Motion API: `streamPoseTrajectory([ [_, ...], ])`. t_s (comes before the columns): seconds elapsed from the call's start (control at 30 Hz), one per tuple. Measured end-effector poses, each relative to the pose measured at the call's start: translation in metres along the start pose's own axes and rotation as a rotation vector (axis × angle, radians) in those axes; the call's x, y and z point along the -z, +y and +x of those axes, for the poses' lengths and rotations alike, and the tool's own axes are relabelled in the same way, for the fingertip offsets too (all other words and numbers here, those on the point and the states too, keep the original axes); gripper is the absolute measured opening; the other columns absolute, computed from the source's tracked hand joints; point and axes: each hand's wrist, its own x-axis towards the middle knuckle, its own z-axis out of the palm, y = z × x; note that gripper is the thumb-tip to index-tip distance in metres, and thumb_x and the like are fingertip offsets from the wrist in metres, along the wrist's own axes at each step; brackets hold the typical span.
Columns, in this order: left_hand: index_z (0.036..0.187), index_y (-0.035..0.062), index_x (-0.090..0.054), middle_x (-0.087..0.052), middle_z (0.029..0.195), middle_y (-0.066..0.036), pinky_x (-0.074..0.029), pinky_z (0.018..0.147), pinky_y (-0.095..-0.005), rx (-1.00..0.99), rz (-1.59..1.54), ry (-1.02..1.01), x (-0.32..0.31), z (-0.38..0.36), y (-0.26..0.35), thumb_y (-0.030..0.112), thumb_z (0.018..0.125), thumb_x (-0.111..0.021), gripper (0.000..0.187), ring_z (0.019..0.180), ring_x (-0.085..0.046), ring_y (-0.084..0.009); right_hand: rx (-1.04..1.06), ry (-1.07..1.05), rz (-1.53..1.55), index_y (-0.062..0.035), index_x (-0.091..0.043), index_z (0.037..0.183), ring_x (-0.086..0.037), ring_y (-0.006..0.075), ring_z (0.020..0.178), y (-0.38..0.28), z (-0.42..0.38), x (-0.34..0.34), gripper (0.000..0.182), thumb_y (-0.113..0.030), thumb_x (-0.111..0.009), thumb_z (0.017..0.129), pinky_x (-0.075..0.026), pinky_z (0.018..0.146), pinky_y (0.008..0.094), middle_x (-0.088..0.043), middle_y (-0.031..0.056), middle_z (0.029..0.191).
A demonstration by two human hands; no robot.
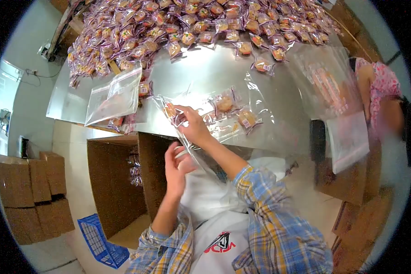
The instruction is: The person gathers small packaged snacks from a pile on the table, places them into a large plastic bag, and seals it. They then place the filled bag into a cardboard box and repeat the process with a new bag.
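- Wrapped snack point(170, 110): at the fingertips of the right hand point(194, 128), on their left side and touching them, above the front part of the metal table point(205, 57).
- Right hand: fingers bent, index finger and thumb slightly apart beside the snack; how firmly they grip it cannot be told.
- Left hand point(174, 169): lower and nearer the body, fingers spread and blurred; whether they touch the clear bag point(260, 99) cannot be told.
- Clear bag: its loose film spreads around the right hand and over the table.
- Two more packets point(224, 104): just right of the right hand, under or inside the film.
- Flat clear bags point(114, 98): left of the snack, at the table's edge.
- Pile of packets point(160, 27): across the far side of the table.
- Open cardboard box point(116, 182): left of the left hand, below the table's edge, with packets visible inside.
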Motion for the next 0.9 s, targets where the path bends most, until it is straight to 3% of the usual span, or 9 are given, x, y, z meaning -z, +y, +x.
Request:
streamPoseTrajectory([
  [0.1,0.155,0.004,-0.03,-0.04,0.149,-0.018,-0.056,0.077,-0.0312,-0.473,0.587,-0.016,-0.01,-0.046,0.006,0.014,0.082,-0.083,0.091,0.122,-0.055,-0.0253,-0.019,0.064,-0.126,-0.0098,-0.062,0.133,-0.072,0.0224,0.089,0.0,0.002,-0.005,0.049,-0.014,-0.079,0.086,-0.058,0.081,0.0348,-0.07,0.0134,0.107],
  [0.17,0.154,0.0051,-0.031,-0.042,0.148,-0.019,-0.056,0.08,-0.0336,-0.5,0.783,0.066,-0.024,-0.068,0.018,0.016,0.077,-0.087,0.096,0.122,-0.056,-0.0257,-0.037,0.045,-0.166,-0.0098,-0.062,0.133,-0.072,0.0228,0.089,-0.004,0.003,-0.003,0.05,-0.016,-0.08,0.086,-0.058,0.081,0.035,-0.07,0.0133,0.108],
  [0.23,0.154,0.0042,-0.031,-0.044,0.146,-0.017,-0.055,0.086,-0.0356,-0.211,0.686,0.033,-0.003,-0.054,-0.006,0.02,0.074,-0.091,0.102,0.123,-0.054,-0.025,-0.048,0.009,-0.204,-0.0107,-0.062,0.134,-0.071,0.0247,0.086,-0.003,0.003,-0.004,0.05,-0.02,-0.079,0.088,-0.057,0.079,0.0363,-0.069,0.0129,0.109],
  [0.33,0.154,0.0018,-0.028,-0.044,0.143,-0.016,-0.052,0.094,-0.0393,-0.038,0.544,0.096,-0.011,-0.052,0.008,0.029,0.062,-0.099,0.12,0.123,-0.051,-0.0268,-0.02,0.016,-0.281,-0.0163,-0.064,0.133,-0.068,0.0366,0.096,0.003,0.003,-0.007,0.045,-0.022,-0.073,0.089,-0.055,0.084,0.0466,-0.07,0.0173,0.105],
  [0.43,0.155,0.0003,-0.026,-0.039,0.146,-0.018,-0.053,0.092,-0.0396,-0.514,0.875,0.13,-0.04,-0.065,0.036,0.032,0.06,-0.1,0.125,0.12,-0.052,-0.0278,-0.01,0.076,-0.349,-0.0108,-0.067,0.119,-0.068,0.0354,0.091,0.004,0.006,-0.011,0.034,-0.026,-0.072,0.089,-0.055,0.078,0.0468,-0.069,0.0146,0.092],
  [0.47,0.156,-0.0006,-0.022,-0.032,0.15,-0.02,-0.052,0.093,-0.0402,-0.498,0.911,0.144,-0.048,-0.066,0.035,0.034,0.053,-0.103,0.136,0.123,-0.05,-0.0291,-0.005,0.087,-0.376,-0.0104,-0.067,0.117,-0.068,0.0351,0.09,0.002,0.008,-0.012,0.032,-0.026,-0.072,0.089,-0.055,0.077,0.0468,-0.069,0.0138,0.091],
  [0.63,0.138,0.0026,-0.055,-0.062,0.114,-0.011,-0.056,0.066,-0.028,-0.396,0.794,0.14,-0.047,-0.025,0.022,0.007,0.083,-0.08,0.06,0.086,-0.063,-0.0176,0.022,0.107,-0.4,-0.0157,-0.068,0.122,-0.068,0.0338,0.087,-0.001,0.009,-0.009,0.034,-0.026,-0.069,0.09,-0.055,0.074,0.0467,-0.069,0.0119,0.094],
  [0.67,0.119,0.003,-0.068,-0.063,0.093,-0.006,-0.053,0.056,-0.0238,-0.565,0.725,0.17,-0.051,-0.024,0.029,-0.006,0.089,-0.064,0.032,0.07,-0.061,-0.0127,0.017,0.089,-0.437,-0.0164,-0.068,0.124,-0.068,0.0343,0.087,-0.004,0.012,-0.006,0.035,-0.026,-0.069,0.09,-0.055,0.075,0.0468,-0.069,0.0121,0.094],
  [0.9,0.113,0.0026,-0.071,-0.058,0.086,-0.008,-0.054,0.06,-0.0248,-0.564,0.697,0.16,-0.022,-0.032,0.018,-0.011,0.081,-0.064,0.036,0.07,-0.058,-0.0139,0.039,-0.04,-0.419,-0.0191,-0.066,0.123,-0.07,0.0378,0.088,-0.011,0.027,-0.005,0.032,-0.019,-0.063,0.092,-0.057,0.077,0.0503,-0.067,0.0147,0.106],
])
